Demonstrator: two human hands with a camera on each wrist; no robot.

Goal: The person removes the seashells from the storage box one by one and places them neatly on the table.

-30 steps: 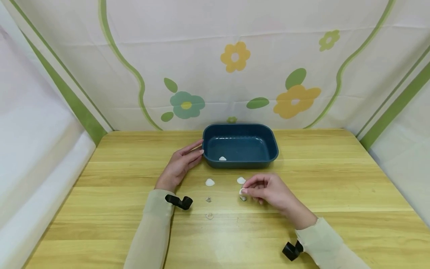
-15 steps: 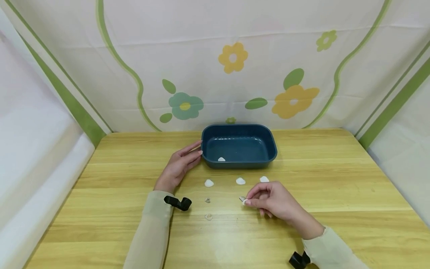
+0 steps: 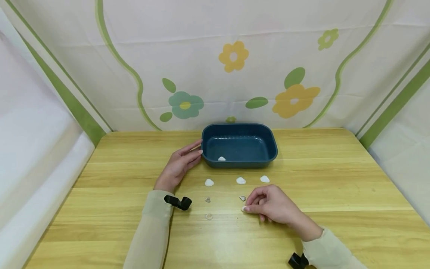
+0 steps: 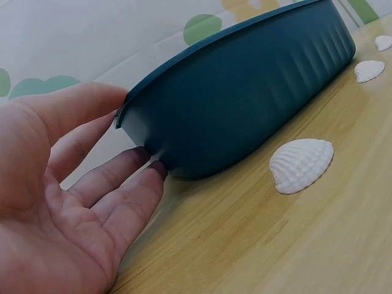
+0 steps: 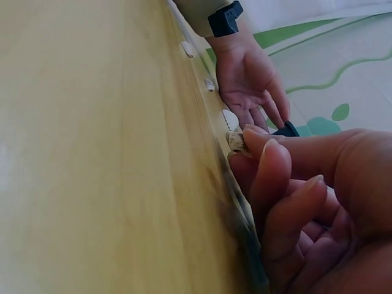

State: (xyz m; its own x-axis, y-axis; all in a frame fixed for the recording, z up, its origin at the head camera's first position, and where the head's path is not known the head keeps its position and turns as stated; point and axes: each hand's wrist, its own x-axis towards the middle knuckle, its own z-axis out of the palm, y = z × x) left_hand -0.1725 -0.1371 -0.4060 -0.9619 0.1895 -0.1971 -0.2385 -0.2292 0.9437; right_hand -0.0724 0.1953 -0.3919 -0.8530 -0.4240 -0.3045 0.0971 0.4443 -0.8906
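My left hand [image 3: 178,164] rests its outstretched fingers against the left side of a dark blue plastic basin [image 4: 245,92]. Inside the basin, by its near wall, lies a white seashell [image 3: 222,158]. My right hand [image 3: 273,204] pinches a small pale seashell [image 5: 236,143] between thumb and forefinger, low over the table. In front of the basin runs a row of white shells: a left one [image 3: 209,182], a middle one [image 3: 240,181] and a right one [image 3: 264,179]. Just beyond my right fingertips sits a small greyish shell [image 3: 242,198].
Two more small shells, one greyish [image 3: 208,200] and one beige [image 3: 209,216], lie in line below the left white shell. The wooden table [image 3: 117,224] ends at a flower-printed curtain [image 3: 235,86] behind the basin. Black wrist cameras [image 3: 181,203] stick out from both sleeves.
My right hand, pinching the small shell, has moved toward me past the greyish shell. The right white shell, hidden by that hand at first, now shows. My left hand stays at the basin.
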